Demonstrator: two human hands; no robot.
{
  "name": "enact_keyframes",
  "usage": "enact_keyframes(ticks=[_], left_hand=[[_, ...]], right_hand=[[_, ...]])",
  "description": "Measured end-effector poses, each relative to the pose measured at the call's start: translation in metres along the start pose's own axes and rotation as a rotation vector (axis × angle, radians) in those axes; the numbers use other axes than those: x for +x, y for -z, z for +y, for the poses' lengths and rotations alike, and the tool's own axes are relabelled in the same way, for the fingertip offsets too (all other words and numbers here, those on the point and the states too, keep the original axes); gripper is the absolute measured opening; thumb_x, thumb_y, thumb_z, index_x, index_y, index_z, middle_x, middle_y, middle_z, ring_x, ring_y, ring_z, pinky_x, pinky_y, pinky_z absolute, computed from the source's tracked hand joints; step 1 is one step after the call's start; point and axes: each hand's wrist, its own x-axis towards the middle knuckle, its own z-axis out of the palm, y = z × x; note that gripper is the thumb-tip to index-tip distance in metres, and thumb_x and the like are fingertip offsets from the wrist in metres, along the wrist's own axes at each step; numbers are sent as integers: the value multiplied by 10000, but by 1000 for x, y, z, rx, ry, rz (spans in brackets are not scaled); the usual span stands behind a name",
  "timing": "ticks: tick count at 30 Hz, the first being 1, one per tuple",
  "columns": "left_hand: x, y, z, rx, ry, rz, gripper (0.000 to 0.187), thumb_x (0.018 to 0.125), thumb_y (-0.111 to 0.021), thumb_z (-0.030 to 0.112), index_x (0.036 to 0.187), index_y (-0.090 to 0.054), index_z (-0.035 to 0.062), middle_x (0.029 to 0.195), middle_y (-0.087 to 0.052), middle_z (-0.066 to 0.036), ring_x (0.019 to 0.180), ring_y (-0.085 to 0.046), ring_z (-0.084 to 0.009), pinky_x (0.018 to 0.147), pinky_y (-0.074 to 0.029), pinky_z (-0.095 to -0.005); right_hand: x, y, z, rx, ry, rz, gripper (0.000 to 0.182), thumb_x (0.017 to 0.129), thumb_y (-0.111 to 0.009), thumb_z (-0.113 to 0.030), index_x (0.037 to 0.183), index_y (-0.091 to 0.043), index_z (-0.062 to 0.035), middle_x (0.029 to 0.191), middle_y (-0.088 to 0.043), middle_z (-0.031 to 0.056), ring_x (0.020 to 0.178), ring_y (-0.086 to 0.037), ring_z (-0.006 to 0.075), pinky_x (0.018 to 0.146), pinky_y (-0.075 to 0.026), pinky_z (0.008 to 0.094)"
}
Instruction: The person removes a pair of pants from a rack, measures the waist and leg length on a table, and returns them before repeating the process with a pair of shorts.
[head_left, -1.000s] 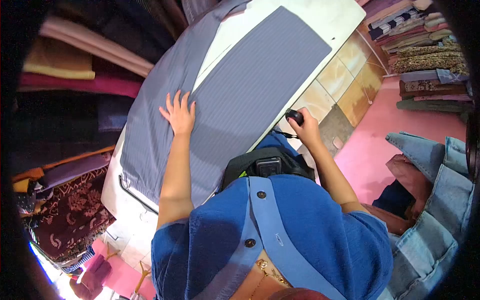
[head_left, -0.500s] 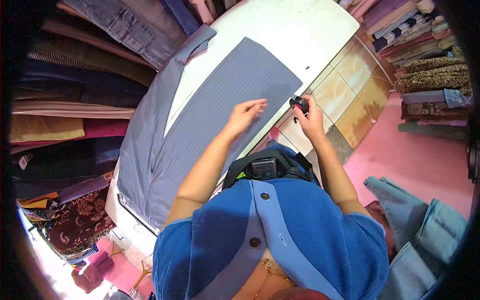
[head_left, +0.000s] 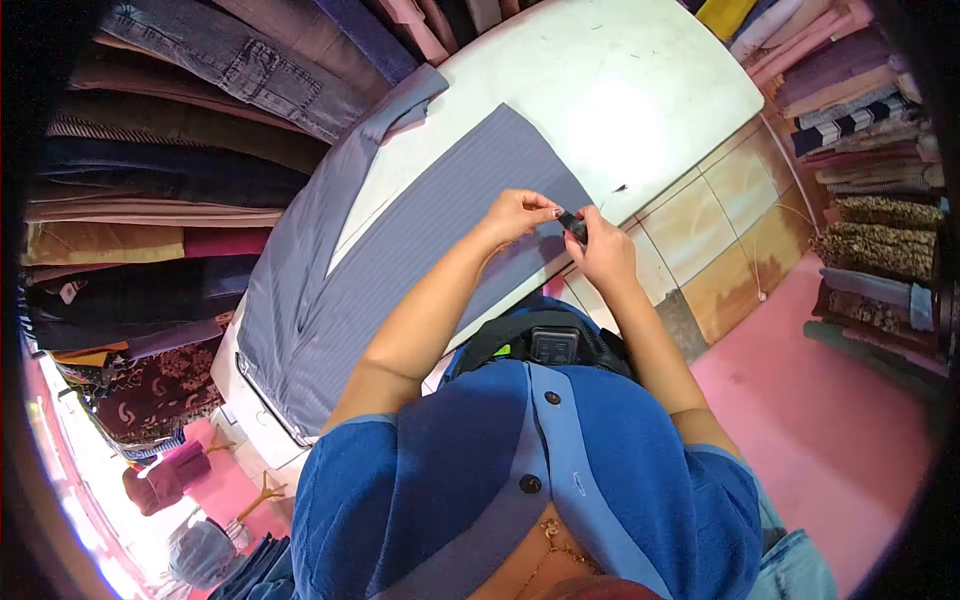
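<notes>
My right hand (head_left: 606, 254) grips a small black rounded object (head_left: 573, 227) whose kind I cannot make out. The fingertips of my left hand (head_left: 515, 217) are pinched together at the object's near-left end; what they hold is partly hidden. Both hands are over the right edge of a grey-blue pinstriped garment (head_left: 430, 210), which looks like trousers with two long legs. One leg lies flat below my hands, while the other is bunched along the left side.
Beneath the garment is a white table (head_left: 670, 90), with a small dark scrap (head_left: 620, 188) near its right edge. Folded clothes (head_left: 160, 180) are stacked at the left, and more fabrics (head_left: 880, 230) line the right. Light blue jeans (head_left: 795, 570) lie at lower right.
My two hands have come together; the black object in my right hand has moved left, over the garment. My left fingers have closed to a pinch against it. The view has shifted slightly.
</notes>
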Motion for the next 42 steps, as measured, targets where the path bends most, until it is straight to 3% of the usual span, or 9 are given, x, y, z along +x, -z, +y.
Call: enact_keyframes(ticks=[3,5,11,16,28,31,33,36,42], left_hand=[[28,23,-5,267,-168,132,169,813,-699,215,898,-712,70,780,-665,5,678,-571,-91,612,-449,-241],[40,41,11,430,-325,510,138,763,-702,227,822,-722,104,719,-680,-46,640,-631,-145,601,-482,-287],[88,77,42,493,-266,761,152,782,-679,254,862,-714,129,750,-685,-61,705,-658,-202,632,-500,-326],[111,78,44,530,-181,774,152,793,-678,246,876,-713,124,784,-688,-53,737,-642,-192,666,-493,-319],[122,81,14,738,-627,971,76,740,-717,209,804,-712,168,892,-633,26,877,-567,-205,796,-459,-362],[118,85,8,1005,-746,1003,140,744,-719,235,882,-726,221,1021,-628,29,971,-553,-209,867,-429,-392],[112,84,2,1129,-735,984,202,770,-684,286,967,-711,252,1193,-555,2,1160,-441,-251,989,-295,-529],[110,84,-1,1161,-685,955,253,785,-668,307,1034,-688,269,1275,-499,-12,1242,-370,-275,1009,-241,-587],[111,84,-3,1189,-678,956,263,785,-669,315,1045,-686,285,1262,-517,5,1243,-386,-264,1014,-232,-602]], right_hand=[[16,-15,3,-20,1,-9,274,792,-633,-242,945,-486,-68,748,-632,145,673,-631,342,585,-496,440],[31,-22,6,-37,0,2,282,795,-629,-247,935,-467,-64,708,-621,154,630,-624,354,555,-491,453],[67,-31,9,-72,-39,8,290,804,-627,-256,913,-451,-52,678,-613,162,608,-618,363,541,-485,461],[86,-34,7,-84,-99,-57,292,810,-626,-260,894,-448,-44,676,-615,169,610,-619,364,545,-488,456],[99,-35,4,-92,-181,-147,289,824,-610,-270,890,-449,-39,711,-622,179,654,-623,383,584,-493,461],[95,-34,7,-98,-165,-108,282,814,-619,-267,898,-458,-53,683,-617,178,634,-619,383,567,-487,460],[89,-30,11,-103,-155,-75,278,802,-632,-264,906,-466,-65,654,-612,178,614,-615,380,549,-481,461],[72,-18,15,-117,-202,-120,288,817,-621,-275,887,-449,-55,679,-617,171,622,-615,383,556,-484,461],[28,1,27,-143,-241,-125,289,804,-649,-268,907,-462,-73,678,-618,155,623,-625,355,542,-481,444]])
